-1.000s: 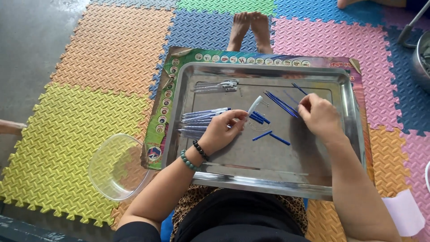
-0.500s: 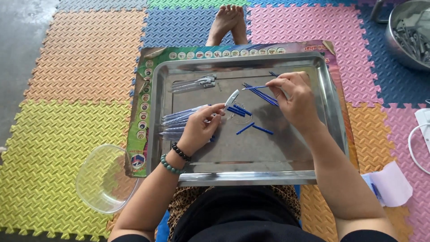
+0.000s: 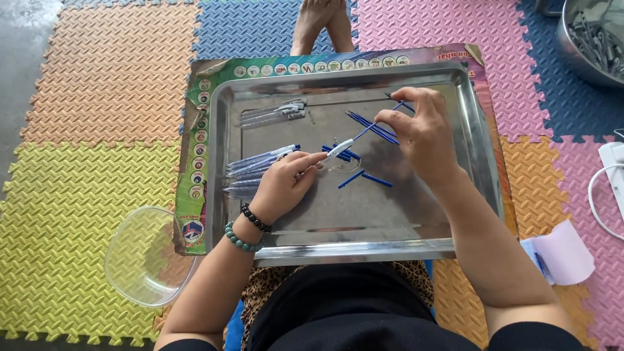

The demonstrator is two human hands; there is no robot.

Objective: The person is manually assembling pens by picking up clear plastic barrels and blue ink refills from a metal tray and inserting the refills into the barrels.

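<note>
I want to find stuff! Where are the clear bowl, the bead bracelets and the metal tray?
clear plastic bowl (image 3: 146,260), head view, its bottom.
bead bracelets (image 3: 247,227), head view, left wrist.
metal tray (image 3: 351,250), head view, near rim.

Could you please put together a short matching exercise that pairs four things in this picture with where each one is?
Things:
1. clear pen barrel
2. loose blue refills
3. clear plastic bowl
4. metal basin

Places:
A. top right corner, on the blue mat
B. on the mat, left of the tray
C. held at the left hand
D. on the tray, beside the right hand

Pairs: 1-C, 2-D, 3-B, 4-A
</note>
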